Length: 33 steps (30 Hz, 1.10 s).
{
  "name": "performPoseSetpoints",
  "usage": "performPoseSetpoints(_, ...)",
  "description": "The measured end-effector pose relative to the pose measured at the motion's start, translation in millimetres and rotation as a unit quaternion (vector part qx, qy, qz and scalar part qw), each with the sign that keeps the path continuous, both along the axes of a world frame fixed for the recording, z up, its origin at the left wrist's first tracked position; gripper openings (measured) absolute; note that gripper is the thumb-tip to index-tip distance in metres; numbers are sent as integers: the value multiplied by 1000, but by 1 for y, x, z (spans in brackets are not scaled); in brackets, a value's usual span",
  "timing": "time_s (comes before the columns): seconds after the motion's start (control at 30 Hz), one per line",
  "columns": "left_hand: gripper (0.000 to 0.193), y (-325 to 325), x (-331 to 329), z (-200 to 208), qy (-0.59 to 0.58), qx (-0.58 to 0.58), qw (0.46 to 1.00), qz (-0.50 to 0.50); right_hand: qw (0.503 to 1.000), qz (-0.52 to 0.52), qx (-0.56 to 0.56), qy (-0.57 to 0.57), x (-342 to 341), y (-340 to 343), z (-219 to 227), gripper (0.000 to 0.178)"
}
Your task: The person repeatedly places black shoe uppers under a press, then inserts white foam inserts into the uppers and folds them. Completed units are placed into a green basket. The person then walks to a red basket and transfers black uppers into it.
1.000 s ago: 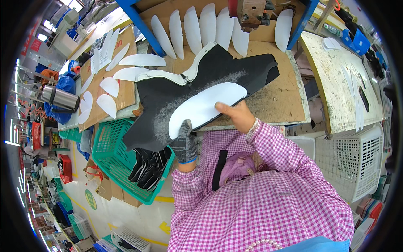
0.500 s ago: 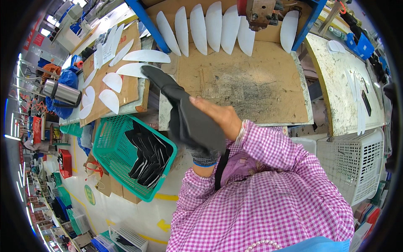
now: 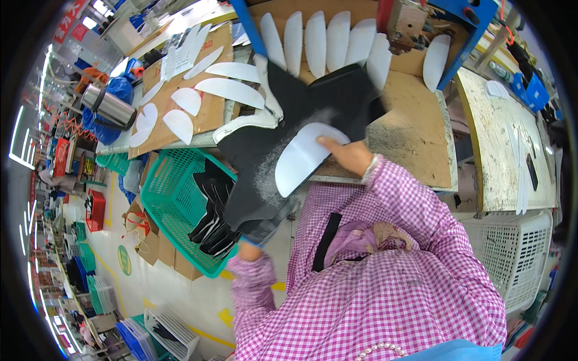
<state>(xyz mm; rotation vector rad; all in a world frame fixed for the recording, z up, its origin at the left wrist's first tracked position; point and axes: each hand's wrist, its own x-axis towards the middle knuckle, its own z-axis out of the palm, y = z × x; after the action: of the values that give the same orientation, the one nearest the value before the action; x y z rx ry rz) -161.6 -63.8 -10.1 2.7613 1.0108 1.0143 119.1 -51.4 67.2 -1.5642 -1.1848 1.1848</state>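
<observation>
A broad black sheet piece [image 3: 343, 102], with jagged outlines and dusty grey smudges, spreads in front of me above the bench edge. White edging [image 3: 274, 99] runs along its upper left notch. On its face lies a white half-moon piece [image 3: 301, 156]. My right hand [image 3: 354, 158] is closed on the white piece's right end, thumb on top, other fingers mostly hidden. My left hand [image 3: 268, 230], in a dark glove with a blue cuff, is at the black piece's lower corner; it is blurred and its fingers are largely hidden behind the sheet.
Several white half-moon pieces [image 3: 316, 45] lean along the cardboard-lined back of the blue-framed machine [image 3: 250, 30]. More lie on the left table [image 3: 208, 123]. A green basket [image 3: 171, 174] with folded black pieces stands below left. At right are a worn table [image 3: 494, 138] and a white crate [image 3: 512, 259].
The folded black piece has been opened out flat and moved over the bench. The white half-moon piece now shows under my right thumb. My left hand has moved down and left.
</observation>
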Motion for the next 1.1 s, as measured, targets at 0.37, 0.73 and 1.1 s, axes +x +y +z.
performPoseSetpoints(0.37,78,-68,-133,102,-719,-510,471,34,621,399,569,-362,-98,-14,69,57)
performPoseSetpoints(0.73,51,-86,-226,127,-470,-389,747,264,664,404,493,-391,-126,-10,41,61)
performPoseSetpoints(1.1,35,88,-300,-82,186,-274,734,593,749,369,309,-455,-48,-50,10,48)
